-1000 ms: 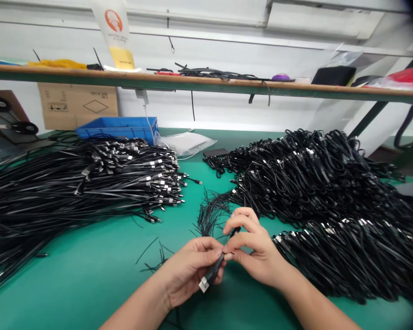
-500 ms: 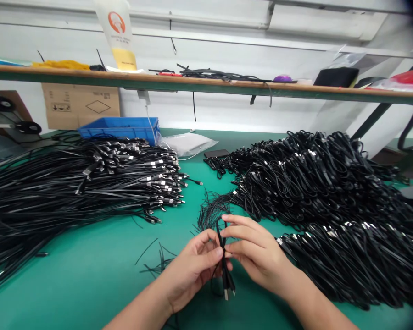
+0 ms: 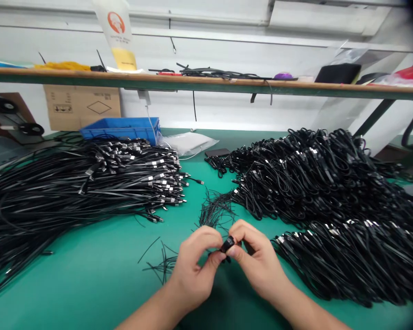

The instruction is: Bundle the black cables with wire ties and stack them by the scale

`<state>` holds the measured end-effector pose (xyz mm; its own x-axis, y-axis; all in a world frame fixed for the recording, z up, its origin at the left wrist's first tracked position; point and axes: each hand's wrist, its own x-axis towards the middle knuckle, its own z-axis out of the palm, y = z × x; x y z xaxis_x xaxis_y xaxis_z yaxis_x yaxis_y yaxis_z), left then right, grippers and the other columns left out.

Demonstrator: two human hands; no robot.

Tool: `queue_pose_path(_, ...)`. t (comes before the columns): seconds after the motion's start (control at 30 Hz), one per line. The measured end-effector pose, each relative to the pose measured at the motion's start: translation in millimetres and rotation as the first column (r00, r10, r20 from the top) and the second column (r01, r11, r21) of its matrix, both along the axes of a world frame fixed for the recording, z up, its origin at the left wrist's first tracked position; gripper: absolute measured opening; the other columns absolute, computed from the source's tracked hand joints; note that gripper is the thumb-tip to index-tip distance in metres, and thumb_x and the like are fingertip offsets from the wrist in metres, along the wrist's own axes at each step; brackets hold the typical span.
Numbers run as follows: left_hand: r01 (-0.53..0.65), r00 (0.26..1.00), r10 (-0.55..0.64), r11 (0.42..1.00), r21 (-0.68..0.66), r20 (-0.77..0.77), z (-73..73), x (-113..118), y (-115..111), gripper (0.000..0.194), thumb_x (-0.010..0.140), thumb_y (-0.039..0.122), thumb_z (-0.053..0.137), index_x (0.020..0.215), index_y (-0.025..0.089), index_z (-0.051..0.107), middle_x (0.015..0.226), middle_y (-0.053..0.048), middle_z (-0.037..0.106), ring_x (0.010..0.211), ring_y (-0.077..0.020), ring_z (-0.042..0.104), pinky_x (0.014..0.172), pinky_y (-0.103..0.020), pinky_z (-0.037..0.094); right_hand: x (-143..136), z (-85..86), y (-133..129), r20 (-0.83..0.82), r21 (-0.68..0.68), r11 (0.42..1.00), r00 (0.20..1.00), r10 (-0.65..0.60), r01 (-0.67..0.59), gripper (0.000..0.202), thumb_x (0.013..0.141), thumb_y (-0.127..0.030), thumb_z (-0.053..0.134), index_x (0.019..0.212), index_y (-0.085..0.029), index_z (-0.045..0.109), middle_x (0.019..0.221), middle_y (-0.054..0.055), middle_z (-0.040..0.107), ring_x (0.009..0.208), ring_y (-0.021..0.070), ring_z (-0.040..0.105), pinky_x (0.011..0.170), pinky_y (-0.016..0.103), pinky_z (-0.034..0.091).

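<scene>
A folded black USB cable [image 3: 228, 244] is pinched between both my hands, above the front middle of the green table. My left hand [image 3: 198, 263] grips it from the left with thumb and fingers closed. From the right, my right hand [image 3: 256, 256] pinches it between thumb and forefinger. The cable points toward me, so I see it end-on and most of its length is hidden. Behind my hands lies a heap of short thin black ties [image 3: 215, 208]. More loose ties [image 3: 161, 263] lie to the left of my left hand.
Straight black cables [image 3: 89, 183] with metal plugs fill the table's left side. Bundled cables [image 3: 303, 178] are piled at the right, with another row of bundles [image 3: 351, 256] nearer me. A blue bin [image 3: 124, 127] and a plastic bag [image 3: 189, 143] stand behind, beneath a shelf [image 3: 206, 82].
The cable has turned from hanging upright, plugs down, to pointing toward me. My right hand's fingers have curled in from a spread pose, and both hands now pinch it closely.
</scene>
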<state>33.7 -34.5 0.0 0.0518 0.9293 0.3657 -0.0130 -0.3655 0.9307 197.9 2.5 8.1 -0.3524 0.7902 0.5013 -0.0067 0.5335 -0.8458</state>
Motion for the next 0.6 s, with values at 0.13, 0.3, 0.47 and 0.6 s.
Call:
queue_pose_path(0.13,-0.015,0.974,0.057,0.982,0.189,-0.219,1.7,-3,-3,0.021,0.091,0.014,0.056,0.092,0.024,0.074,0.089,-0.011,0.065,0.086,-0.0233,0.057,0.082,-0.035,0.044,-10,-12.6,-3,-0.244,-0.394,0.904,0.967,0.07,-0.165,0.038,0.082,-0.05,0.073,0.07,-0.02,0.053,0.067,-0.002,0.048,0.061,0.0139,0.046,0.054,0.024,0.041)
queue_pose_path(0.3,-0.039,0.999,0.037,0.996,-0.078,-0.027,6.0,-1,2,0.001,0.085,0.021,0.068,0.086,0.021,0.068,0.087,-0.008,0.064,0.083,-0.0214,0.059,0.079,-0.032,0.045,-6,-12.7,-1,-0.107,-0.282,0.959,0.994,0.005,-0.035,0.031,0.089,-0.043,0.067,0.073,-0.019,0.055,0.071,-0.001,0.052,0.066,0.0147,0.049,0.059,0.025,0.042)
queue_pose_path(0.47,0.135,0.932,0.031,0.895,-0.424,0.362,13.0,0,6,0.025,0.075,0.033,0.08,0.083,0.019,0.061,0.076,0.0,0.059,0.07,-0.0142,0.054,0.066,-0.023,0.043,10,0.4,5,0.208,0.352,0.936,0.977,-0.052,-0.025,0.024,0.096,-0.016,0.054,0.119,-0.02,0.057,0.099,0.007,0.064,0.087,0.0188,0.059,0.078,0.032,0.048)
queue_pose_path(0.6,0.242,0.892,0.026,0.816,-0.526,0.451,16.4,0,5,0.026,0.074,0.03,0.081,0.083,0.018,0.059,0.069,0.002,0.056,0.064,-0.0099,0.051,0.058,-0.018,0.039,18,5.3,9,0.379,0.666,0.74,0.896,-0.229,-0.093,0.029,0.097,-0.005,0.044,0.117,-0.018,0.061,0.1,0.009,0.07,0.086,0.0194,0.061,0.074,0.034,0.046)
